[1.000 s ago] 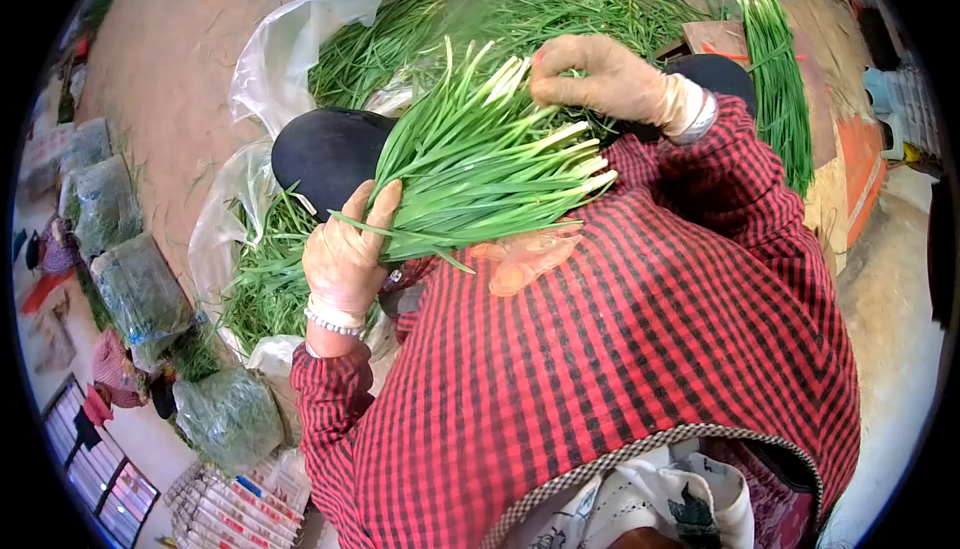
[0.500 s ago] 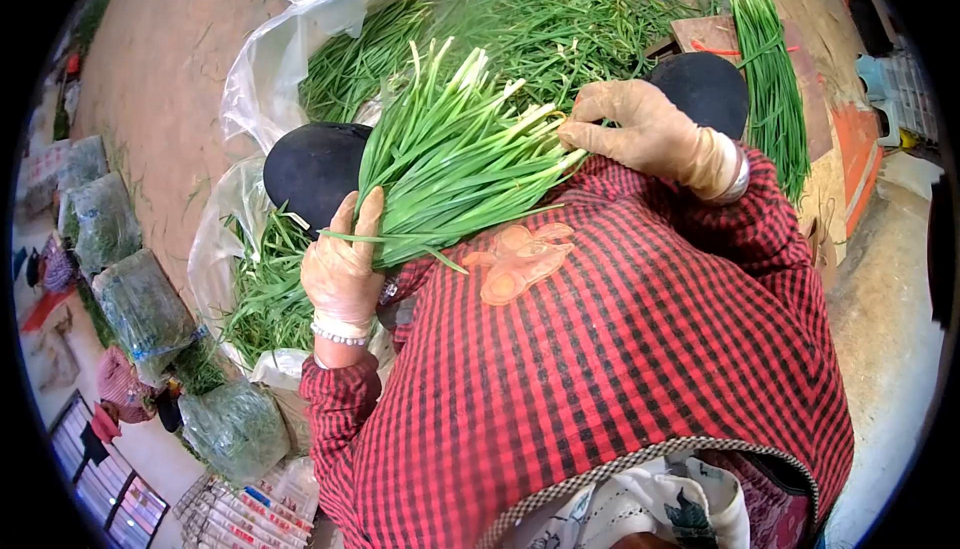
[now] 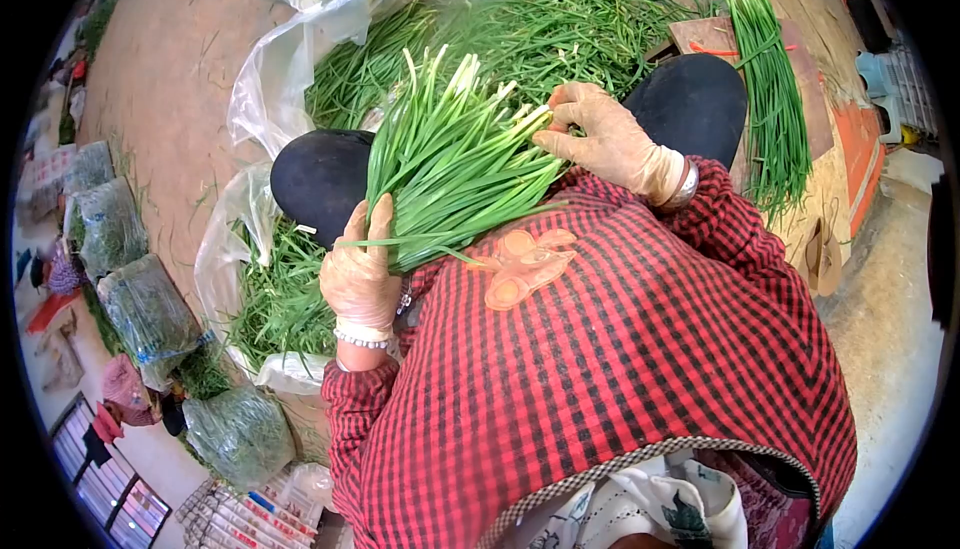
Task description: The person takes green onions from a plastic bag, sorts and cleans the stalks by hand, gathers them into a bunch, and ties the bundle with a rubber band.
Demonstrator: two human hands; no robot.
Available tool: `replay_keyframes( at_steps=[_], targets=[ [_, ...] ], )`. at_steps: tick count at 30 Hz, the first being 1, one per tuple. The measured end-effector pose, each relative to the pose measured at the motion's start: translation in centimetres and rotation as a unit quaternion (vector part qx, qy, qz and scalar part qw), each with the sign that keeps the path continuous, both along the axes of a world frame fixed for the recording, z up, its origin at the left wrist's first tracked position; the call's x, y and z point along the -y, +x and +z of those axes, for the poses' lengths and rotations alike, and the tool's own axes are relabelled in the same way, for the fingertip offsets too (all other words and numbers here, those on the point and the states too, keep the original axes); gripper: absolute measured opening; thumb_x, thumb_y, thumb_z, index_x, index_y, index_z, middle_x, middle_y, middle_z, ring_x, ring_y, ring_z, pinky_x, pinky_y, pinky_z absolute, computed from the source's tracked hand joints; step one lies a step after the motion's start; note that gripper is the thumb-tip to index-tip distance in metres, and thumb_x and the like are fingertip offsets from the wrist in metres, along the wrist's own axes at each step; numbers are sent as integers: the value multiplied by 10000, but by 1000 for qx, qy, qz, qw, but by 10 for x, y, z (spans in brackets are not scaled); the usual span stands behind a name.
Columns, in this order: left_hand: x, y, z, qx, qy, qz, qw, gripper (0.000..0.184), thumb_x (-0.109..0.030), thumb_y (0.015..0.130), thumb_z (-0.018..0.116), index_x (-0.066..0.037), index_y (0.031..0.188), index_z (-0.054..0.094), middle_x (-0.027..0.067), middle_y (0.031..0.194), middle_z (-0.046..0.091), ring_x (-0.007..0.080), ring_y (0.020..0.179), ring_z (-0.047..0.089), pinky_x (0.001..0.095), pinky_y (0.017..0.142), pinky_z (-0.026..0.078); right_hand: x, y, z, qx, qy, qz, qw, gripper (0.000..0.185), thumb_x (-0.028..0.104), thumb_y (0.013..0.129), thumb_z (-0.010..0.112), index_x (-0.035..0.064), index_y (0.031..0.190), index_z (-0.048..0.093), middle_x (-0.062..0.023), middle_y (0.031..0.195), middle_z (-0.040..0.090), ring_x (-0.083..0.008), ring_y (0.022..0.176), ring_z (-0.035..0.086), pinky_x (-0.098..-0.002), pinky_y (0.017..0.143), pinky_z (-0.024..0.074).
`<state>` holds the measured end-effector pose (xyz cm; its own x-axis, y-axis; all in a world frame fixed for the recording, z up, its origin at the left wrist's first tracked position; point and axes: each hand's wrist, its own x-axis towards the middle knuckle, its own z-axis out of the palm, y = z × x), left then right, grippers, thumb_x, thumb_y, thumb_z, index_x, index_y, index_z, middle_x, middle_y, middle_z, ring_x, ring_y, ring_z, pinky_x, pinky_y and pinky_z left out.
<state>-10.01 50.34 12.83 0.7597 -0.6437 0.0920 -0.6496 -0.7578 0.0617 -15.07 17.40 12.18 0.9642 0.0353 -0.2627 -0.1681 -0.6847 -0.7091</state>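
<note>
A loose bunch of garlic chives (image 3: pixel 460 164), green with pale stem ends, is fanned out above my lap. My left hand (image 3: pixel 362 274), in a thin pale glove, is closed round its leafy lower left side, thumb and fingers on the leaves. At the bunch's right edge, my gloved right hand (image 3: pixel 605 139) pinches at the pale stem ends; its fingertips partly hide what they hold. A big heap of loose chives (image 3: pixel 560 24) lies just beyond my knees.
On a board (image 3: pixel 700 37) at the right lies a neat chive bundle (image 3: pixel 768 89). Clear plastic sheeting (image 3: pixel 275 79) borders the heap. More chives (image 3: pixel 285 294) lie by my left knee (image 3: pixel 320 184). Several filled plastic bags (image 3: pixel 150 309) line the left, near another person (image 3: pixel 125 389).
My right hand has shifted left along the stem ends, its fingers still bent. My left hand and the bunch sit slightly further right in view.
</note>
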Motion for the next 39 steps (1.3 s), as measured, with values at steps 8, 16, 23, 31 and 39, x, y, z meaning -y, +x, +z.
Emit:
replay_keyframes(
  at_steps=[8,16,23,31,39],
  targets=[
    [10,-2,3,-15,-5,21,1000,699,-46,651,694,-215,1307,520,48,1150,621,271,880,639,367,673,516,-15,-1,-42,-34,109,-51,992,400,358,889,624,9,1081,664,-171,1245,519,-297,1179,461,-381,998,370],
    [9,-3,-1,19,-38,18,999,637,-67,683,651,-201,1293,526,55,1160,610,254,829,632,367,646,509,-19,8,-41,-2,306,-205,930,295,181,808,661,-13,1029,637,-78,1053,569,-175,940,556,-293,844,441],
    [-10,1,4,73,-37,-14,997,597,-104,670,711,-199,1246,587,80,1158,633,275,878,661,352,678,525,58,9,-38,147,147,-267,941,244,152,797,610,-12,974,644,-75,939,615,-142,848,557,-256,790,456],
    [-17,-1,7,83,-8,-44,996,558,-99,676,703,-240,1206,601,53,1164,637,251,865,657,349,667,520,30,35,28,-82,151,27,985,471,454,865,630,5,989,700,-146,930,698,-227,850,649,-329,764,503],
    [-26,-3,4,69,10,-47,996,553,-92,670,700,-248,1193,608,41,1166,636,236,863,654,337,666,515,-14,34,17,-140,29,121,982,418,435,845,654,29,922,718,-145,881,660,-294,839,629,-350,728,489]
  ],
)
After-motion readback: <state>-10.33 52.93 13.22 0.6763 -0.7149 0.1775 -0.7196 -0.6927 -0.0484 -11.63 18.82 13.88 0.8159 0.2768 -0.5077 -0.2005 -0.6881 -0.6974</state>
